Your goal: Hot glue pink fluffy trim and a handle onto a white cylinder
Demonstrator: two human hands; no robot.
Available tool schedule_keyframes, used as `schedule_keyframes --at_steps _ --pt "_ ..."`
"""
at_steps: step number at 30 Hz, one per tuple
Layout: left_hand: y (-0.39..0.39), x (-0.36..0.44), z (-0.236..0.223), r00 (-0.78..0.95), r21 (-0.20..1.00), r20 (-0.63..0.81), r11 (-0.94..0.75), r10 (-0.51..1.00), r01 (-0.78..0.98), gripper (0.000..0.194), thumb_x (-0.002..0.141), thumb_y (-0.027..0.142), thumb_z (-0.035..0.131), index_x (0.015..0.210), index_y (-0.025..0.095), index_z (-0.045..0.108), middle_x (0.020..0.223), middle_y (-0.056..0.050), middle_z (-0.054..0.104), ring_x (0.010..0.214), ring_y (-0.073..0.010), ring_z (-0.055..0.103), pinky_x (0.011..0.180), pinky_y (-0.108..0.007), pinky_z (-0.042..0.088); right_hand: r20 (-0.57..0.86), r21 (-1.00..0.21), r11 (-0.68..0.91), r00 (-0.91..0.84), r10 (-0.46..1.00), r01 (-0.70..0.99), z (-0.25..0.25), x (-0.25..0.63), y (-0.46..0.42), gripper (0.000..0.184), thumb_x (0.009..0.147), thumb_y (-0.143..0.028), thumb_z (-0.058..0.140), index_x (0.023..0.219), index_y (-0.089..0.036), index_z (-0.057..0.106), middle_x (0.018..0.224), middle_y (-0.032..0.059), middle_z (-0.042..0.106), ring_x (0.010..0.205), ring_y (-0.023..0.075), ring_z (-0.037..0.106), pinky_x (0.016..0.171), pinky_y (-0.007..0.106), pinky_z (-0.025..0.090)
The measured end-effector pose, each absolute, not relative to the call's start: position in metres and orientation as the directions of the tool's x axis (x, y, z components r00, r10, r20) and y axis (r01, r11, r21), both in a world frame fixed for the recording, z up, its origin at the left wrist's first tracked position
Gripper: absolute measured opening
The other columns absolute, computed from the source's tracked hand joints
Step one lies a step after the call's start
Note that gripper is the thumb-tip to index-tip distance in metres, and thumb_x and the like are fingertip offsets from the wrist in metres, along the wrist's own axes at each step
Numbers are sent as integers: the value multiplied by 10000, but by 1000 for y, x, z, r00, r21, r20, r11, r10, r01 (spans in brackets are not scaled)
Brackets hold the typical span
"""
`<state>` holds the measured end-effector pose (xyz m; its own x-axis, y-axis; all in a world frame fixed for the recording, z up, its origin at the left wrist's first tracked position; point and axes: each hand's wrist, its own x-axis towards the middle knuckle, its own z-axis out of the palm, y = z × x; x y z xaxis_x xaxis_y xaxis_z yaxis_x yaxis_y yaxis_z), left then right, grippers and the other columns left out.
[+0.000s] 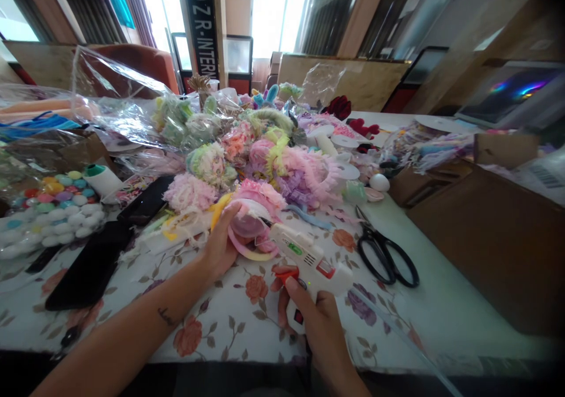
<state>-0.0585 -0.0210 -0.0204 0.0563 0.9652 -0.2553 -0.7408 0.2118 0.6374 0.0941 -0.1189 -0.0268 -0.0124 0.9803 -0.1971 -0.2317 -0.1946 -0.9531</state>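
Observation:
My right hand (315,317) grips a white hot glue gun (309,258), a finger on its orange trigger, with the nozzle pointing left at a pink frilly craft piece (253,220). My left hand (223,241) holds that pink piece against the floral tablecloth (247,320), fingers curled round its edge. A pink ribbon loop hangs under the piece. Just behind it lies a heap of pastel lace ruffles (265,155).
Black scissors (384,252) lie to the right of the glue gun. A brown cardboard box (494,232) fills the right side. A bag of coloured pompoms (48,211), a black flat object (106,250) and plastic bags sit at the left.

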Motion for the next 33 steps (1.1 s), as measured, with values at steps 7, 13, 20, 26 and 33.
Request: schedule_keyframes --at_steps 7,13,20,26,33 --pt "-23 -58 -20 62 666 -236 208 970 -717 326 752 376 748 970 161 633 843 -52 731 860 -246 713 768 -345 572 -209 -955 -210 -28 978 -211 -28 95 -119 422 793 -527 683 961 -140 704 462 -37 529 397 69 375 373 179 330" --pt "-22 -59 -19 80 641 -251 228 965 -733 303 787 371 721 987 162 635 869 -52 731 881 -234 703 807 -344 565 -214 -954 -214 -22 976 -208 -26 96 -120 389 789 -515 694 917 -147 701 461 -38 533 391 76 401 379 184 355" --pt "-22 -58 -18 26 676 -246 191 969 -711 356 755 361 751 1034 173 634 929 -46 730 926 -230 694 867 -345 545 -208 -948 -219 -72 976 -230 -27 97 -118 381 795 -519 690 880 -148 705 480 -30 537 396 82 393 377 196 340" --pt "-14 -67 -21 45 708 -236 204 971 -676 343 758 371 748 1020 169 658 930 -50 732 938 -217 686 889 -323 534 -239 -927 -270 -143 960 -261 -31 104 -117 409 793 -543 678 872 -142 710 450 -27 527 360 87 411 349 192 335" --pt "-7 -79 -19 87 787 -209 220 974 -577 277 751 322 748 958 152 684 871 -53 736 844 -202 697 815 -300 548 -238 -938 -269 -157 958 -218 -25 114 -114 413 772 -530 705 900 -137 709 527 2 593 381 79 438 342 179 328"
